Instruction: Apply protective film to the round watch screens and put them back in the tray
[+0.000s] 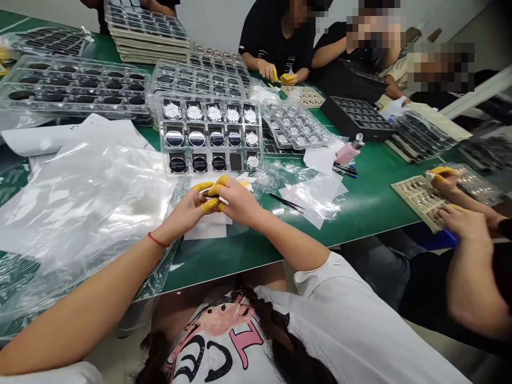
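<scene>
This looks like a workshop for fine handwork: several people [276, 42] sit around a green-topped table [368, 197], some wearing yellow finger covers [209, 205]. Clear trays [152, 50] rise in stacks, the front tray [162, 137] moulded in 3 rows of 5 compartments; tweezers [288, 203] and a pink bottle [347, 153] lie within reach.

The green-topped table [372, 200] stretches away from where I stand. Plastic sheeting [100, 197] covers much of its left side, reaching the near edge. Toward the far edge rises a tall tray stack [150, 55]; right of centre sit a pink dispenser bottle [347, 153] and a black compartment tray [343, 125].
</scene>
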Motion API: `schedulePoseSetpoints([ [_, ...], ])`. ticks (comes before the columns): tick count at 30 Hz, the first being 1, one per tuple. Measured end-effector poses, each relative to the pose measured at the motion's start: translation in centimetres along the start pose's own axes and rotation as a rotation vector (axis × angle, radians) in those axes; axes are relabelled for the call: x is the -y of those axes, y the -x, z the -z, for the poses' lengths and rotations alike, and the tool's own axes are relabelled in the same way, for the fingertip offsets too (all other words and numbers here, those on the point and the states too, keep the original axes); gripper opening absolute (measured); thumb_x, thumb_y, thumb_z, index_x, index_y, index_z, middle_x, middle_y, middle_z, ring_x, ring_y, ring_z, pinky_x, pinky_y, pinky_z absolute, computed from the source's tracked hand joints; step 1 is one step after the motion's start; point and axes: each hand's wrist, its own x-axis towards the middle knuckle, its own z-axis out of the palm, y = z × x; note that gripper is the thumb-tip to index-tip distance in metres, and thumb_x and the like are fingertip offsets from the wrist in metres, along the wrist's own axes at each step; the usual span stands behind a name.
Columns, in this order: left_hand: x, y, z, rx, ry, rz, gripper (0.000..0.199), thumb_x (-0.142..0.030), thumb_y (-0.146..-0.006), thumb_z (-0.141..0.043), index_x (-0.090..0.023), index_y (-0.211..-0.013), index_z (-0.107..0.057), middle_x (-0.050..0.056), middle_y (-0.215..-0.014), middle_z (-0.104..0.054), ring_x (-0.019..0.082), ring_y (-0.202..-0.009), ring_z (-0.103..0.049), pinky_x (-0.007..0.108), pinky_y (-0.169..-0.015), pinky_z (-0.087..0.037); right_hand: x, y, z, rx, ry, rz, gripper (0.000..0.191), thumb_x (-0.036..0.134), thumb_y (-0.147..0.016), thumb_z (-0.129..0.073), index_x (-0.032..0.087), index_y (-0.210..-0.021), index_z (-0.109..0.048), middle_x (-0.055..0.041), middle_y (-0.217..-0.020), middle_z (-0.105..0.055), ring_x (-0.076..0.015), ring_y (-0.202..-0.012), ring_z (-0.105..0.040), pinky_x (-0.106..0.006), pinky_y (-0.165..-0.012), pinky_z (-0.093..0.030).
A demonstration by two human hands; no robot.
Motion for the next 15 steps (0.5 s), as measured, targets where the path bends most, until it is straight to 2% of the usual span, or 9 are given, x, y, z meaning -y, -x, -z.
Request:
schedulePoseSetpoints([
  [4, 0.3, 0.0, 0.3, -0.062, -0.12, -0.002, 0.061, -0.042, -0.074, -0.077, -0.018, -0.125, -0.052, 0.01, -0.12, -0.066, 0.023, -0.11, -0.066, 0.042, -0.099, -0.056, -1.5, 0.7, 1.2, 0.101, -0.257, 0.098, 0.015, 0.016, -0.088, -0.055, 0.019, -0.102, -0.06, -0.0094, -0.108, -0.059, -0.0197, -0.104, -0.055, -0.038, -0.093, -0.05],
  [6, 0.6, 0.1, 0.4, -0.081, -0.182, -0.029, 0.067, -0.041, -0.074, -0.077, -0.019, -0.13, -0.049, 0.011, -0.125, -0.064, 0.025, -0.114, -0.064, 0.046, -0.103, -0.054, -2.0, 0.8, 1.6, 0.109, -0.39, 0.004, 0.013, 0.019, -0.09, -0.055, 0.02, -0.102, -0.059, -0.0074, -0.11, -0.059, -0.0167, -0.1, -0.058, -0.037, -0.092, -0.051],
  [8, 0.9, 0.2, 0.3, -0.042, -0.229, -0.067, 0.072, -0.04, -0.075, -0.076, -0.021, -0.137, -0.045, 0.012, -0.132, -0.061, 0.026, -0.119, -0.063, 0.047, -0.105, -0.052, -2.3, 0.6, 1.5, 0.05, -0.469, -0.144, 0.012, 0.023, -0.09, -0.057, 0.019, -0.101, -0.058, -0.0065, -0.109, -0.06, -0.0142, -0.091, -0.059, -0.036, -0.088, -0.052],
  [11, 1.1, 0.5, -0.1, -0.008, -0.279, -0.087, 0.079, -0.041, -0.077, -0.074, -0.025, -0.145, -0.038, 0.011, -0.137, -0.058, 0.028, -0.122, -0.062, 0.047, -0.104, -0.053, -2.2, 0.4, 0.7, -0.004, -0.483, -0.238, 0.018, 0.026, -0.088, -0.063, 0.017, -0.103, -0.059, -0.0048, -0.102, -0.061, -0.0132, -0.085, -0.058, -0.033, -0.083, -0.052],
  [15, 1.2, 0.6, 0.0, -0.067, -0.316, -0.076, 0.082, -0.043, -0.075, -0.075, -0.027, -0.146, -0.038, 0.01, -0.138, -0.058, 0.029, -0.121, -0.062, 0.046, -0.103, -0.054, -0.8, 0.4, -0.4, -0.105, -0.304, -0.17, 0.014, 0.029, -0.093, -0.058, 0.018, -0.099, -0.063, -0.0062, -0.104, -0.059, -0.0145, -0.09, -0.056, -0.031, -0.086, -0.048],
])
